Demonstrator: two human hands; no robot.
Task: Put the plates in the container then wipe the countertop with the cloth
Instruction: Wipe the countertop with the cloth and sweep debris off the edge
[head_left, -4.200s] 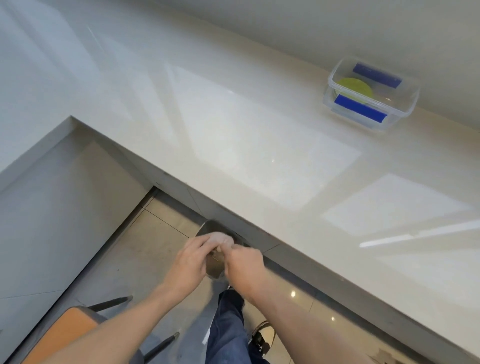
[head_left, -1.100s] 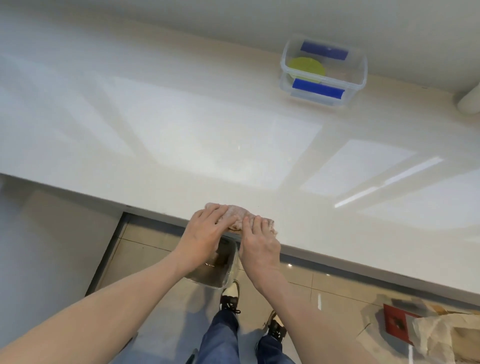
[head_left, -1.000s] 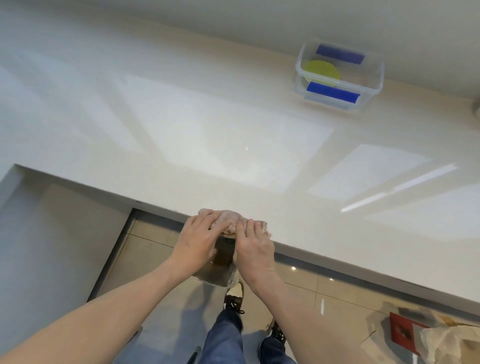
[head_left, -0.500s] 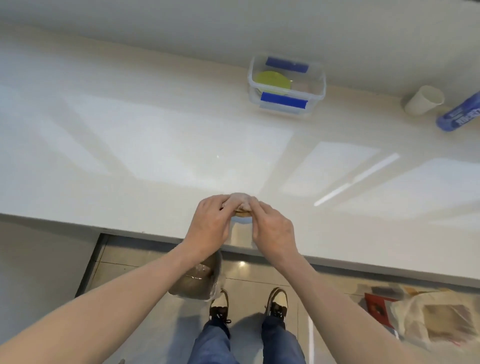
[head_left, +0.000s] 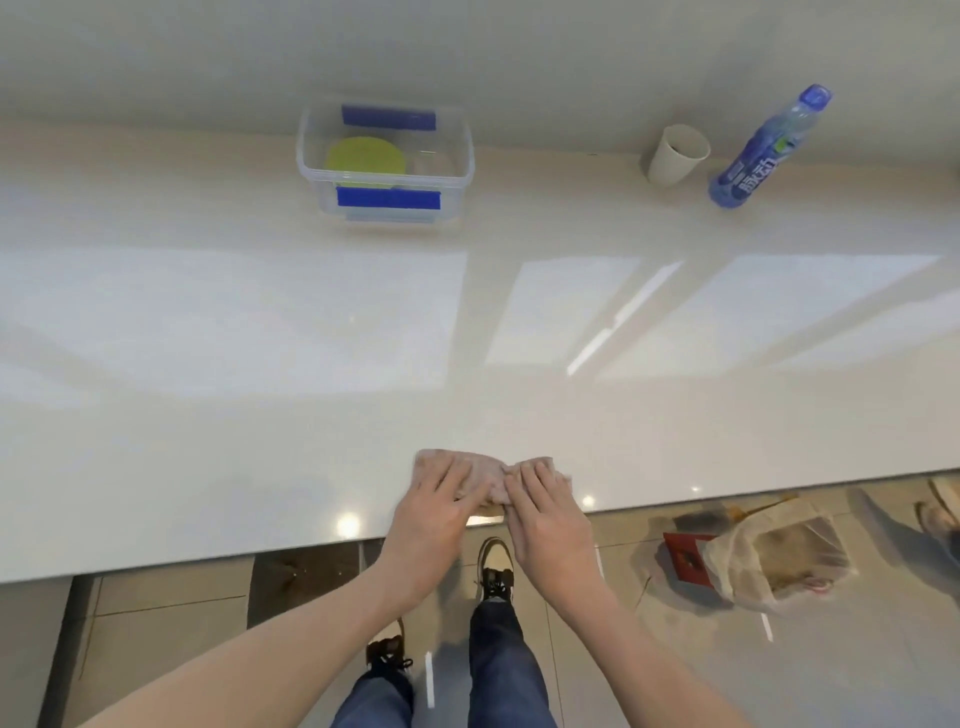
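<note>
A crumpled, pale pink cloth (head_left: 485, 475) is pressed flat at the glossy counter's (head_left: 208, 457) front edge — left hand (head_left: 434, 512) and right hand (head_left: 545, 514) spread open on it. A round green plate (head_left: 365, 161) is held in the clear, rectangular plastic container (head_left: 385, 165) at the back edge.

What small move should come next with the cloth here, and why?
Probably push the cloth forward across the countertop toward the container. Both the left hand and the right hand press flat on it at the near edge, a green plate already lies in the container, and the whole surface ahead lies beyond the cloth.
</note>
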